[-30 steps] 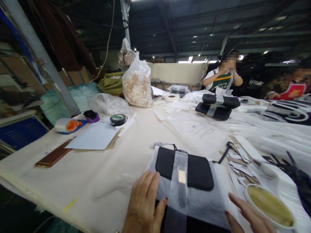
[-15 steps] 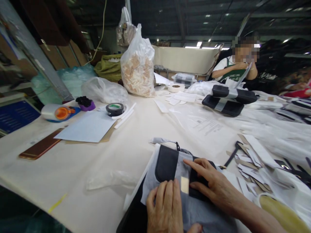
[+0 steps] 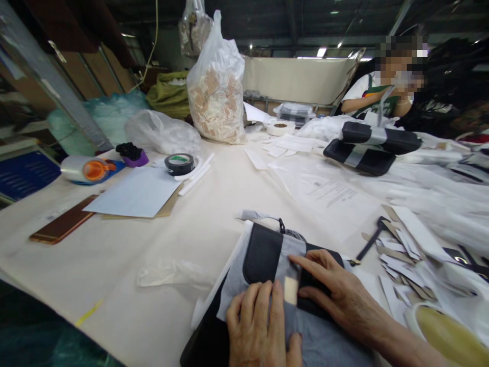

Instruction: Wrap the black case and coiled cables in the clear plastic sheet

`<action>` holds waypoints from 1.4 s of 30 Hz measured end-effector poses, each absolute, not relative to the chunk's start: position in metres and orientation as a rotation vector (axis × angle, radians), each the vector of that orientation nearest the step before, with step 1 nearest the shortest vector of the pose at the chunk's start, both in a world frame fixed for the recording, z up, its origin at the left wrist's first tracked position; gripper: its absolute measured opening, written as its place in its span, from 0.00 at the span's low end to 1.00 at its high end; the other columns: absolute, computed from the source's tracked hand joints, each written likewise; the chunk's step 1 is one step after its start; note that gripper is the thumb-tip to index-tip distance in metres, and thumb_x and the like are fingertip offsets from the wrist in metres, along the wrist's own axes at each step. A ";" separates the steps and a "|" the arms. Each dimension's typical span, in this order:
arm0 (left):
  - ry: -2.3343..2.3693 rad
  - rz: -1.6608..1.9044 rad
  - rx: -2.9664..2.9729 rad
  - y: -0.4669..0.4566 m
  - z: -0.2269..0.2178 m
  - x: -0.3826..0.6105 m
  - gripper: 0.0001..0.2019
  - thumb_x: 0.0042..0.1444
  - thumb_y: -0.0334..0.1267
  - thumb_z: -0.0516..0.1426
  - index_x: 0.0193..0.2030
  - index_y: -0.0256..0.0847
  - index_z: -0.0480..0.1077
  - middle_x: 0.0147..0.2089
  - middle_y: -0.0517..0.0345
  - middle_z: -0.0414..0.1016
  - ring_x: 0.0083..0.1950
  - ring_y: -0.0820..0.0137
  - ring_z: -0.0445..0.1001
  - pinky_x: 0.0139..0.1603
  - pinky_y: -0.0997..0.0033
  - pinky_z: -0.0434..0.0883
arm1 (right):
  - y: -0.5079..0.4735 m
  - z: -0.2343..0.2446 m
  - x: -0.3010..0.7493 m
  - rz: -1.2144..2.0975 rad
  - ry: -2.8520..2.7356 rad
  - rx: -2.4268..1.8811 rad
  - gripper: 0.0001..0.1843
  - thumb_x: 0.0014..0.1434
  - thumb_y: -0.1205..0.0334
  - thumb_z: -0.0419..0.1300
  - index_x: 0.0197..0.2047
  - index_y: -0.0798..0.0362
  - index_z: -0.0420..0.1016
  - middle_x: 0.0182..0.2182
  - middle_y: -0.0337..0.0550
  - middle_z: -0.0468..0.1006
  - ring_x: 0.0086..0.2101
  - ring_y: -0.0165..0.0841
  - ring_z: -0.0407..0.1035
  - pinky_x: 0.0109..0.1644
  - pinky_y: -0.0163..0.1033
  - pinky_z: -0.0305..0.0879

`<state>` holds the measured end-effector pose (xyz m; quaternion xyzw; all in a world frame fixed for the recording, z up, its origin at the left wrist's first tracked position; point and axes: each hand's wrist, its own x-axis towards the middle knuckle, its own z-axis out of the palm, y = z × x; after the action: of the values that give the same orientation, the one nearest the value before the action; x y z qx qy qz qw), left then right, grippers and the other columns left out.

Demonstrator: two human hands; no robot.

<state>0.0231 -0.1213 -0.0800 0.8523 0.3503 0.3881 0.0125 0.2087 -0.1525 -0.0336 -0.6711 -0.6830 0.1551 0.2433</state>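
A black pouch (image 3: 264,251) wrapped in thin grey-white tissue (image 3: 236,281) lies at the near edge of the table. A translucent strip with a small gold tab (image 3: 291,290) runs across it. My left hand (image 3: 260,329) lies flat on the tissue just left of the tab, fingers stretched out. My right hand (image 3: 333,293) rests on the pouch, its fingers spread and pressing beside the tab. Neither hand grips anything.
Paper strips (image 3: 401,244) and a bowl of yellow glue (image 3: 443,331) sit at right. Black tape roll (image 3: 179,164), white sheet (image 3: 135,193), tape dispenser (image 3: 88,169) and a brown board (image 3: 63,227) lie left. Stacked pouches (image 3: 369,145) and a seated person (image 3: 382,94) are beyond.
A second ago both hands lay at the tissue's near edge. They moved onto the pouch, the tissue folded over it, and in the last half second they have hardly shifted.
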 end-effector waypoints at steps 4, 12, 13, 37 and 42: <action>1.074 1.246 2.659 -0.121 -0.080 0.024 0.21 0.59 0.45 0.46 0.51 0.34 0.67 0.47 0.49 0.74 0.49 0.61 0.68 0.51 0.57 0.56 | -0.154 -0.038 0.206 0.351 -1.904 -1.819 0.24 0.59 0.65 0.52 0.58 0.44 0.61 0.44 0.45 0.69 0.42 0.33 0.68 0.46 0.39 0.69; 1.029 1.219 2.696 -0.121 -0.083 0.023 0.20 0.60 0.41 0.46 0.55 0.36 0.65 0.50 0.51 0.72 0.51 0.61 0.66 0.54 0.56 0.54 | -0.151 -0.031 0.211 0.448 -1.671 -1.792 0.21 0.57 0.64 0.52 0.54 0.50 0.65 0.44 0.46 0.66 0.40 0.32 0.67 0.44 0.37 0.68; 1.016 1.220 2.717 -0.120 -0.083 0.022 0.20 0.61 0.42 0.45 0.55 0.37 0.65 0.50 0.50 0.72 0.52 0.61 0.66 0.54 0.56 0.54 | -0.148 -0.030 0.212 0.418 -1.590 -1.816 0.20 0.57 0.63 0.52 0.53 0.53 0.66 0.43 0.47 0.66 0.37 0.32 0.67 0.43 0.38 0.68; 0.904 1.339 2.893 -0.110 -0.098 0.017 0.22 0.62 0.49 0.43 0.51 0.37 0.68 0.48 0.48 0.73 0.50 0.62 0.68 0.53 0.56 0.55 | -0.110 -0.060 0.226 0.546 -1.195 -1.785 0.09 0.48 0.57 0.55 0.30 0.48 0.75 0.35 0.40 0.77 0.39 0.37 0.69 0.49 0.43 0.60; 0.902 1.338 2.884 -0.112 -0.097 0.016 0.22 0.62 0.49 0.43 0.52 0.38 0.67 0.48 0.47 0.73 0.51 0.62 0.68 0.54 0.56 0.55 | -0.115 -0.056 0.221 0.455 -1.273 -1.760 0.09 0.52 0.57 0.52 0.28 0.49 0.71 0.31 0.39 0.75 0.35 0.35 0.68 0.41 0.40 0.61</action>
<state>0.0163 -0.1115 -0.0972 0.8698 0.2722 0.4034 -0.0813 0.2206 -0.1151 -0.0562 -0.7102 -0.5136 0.1836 0.4451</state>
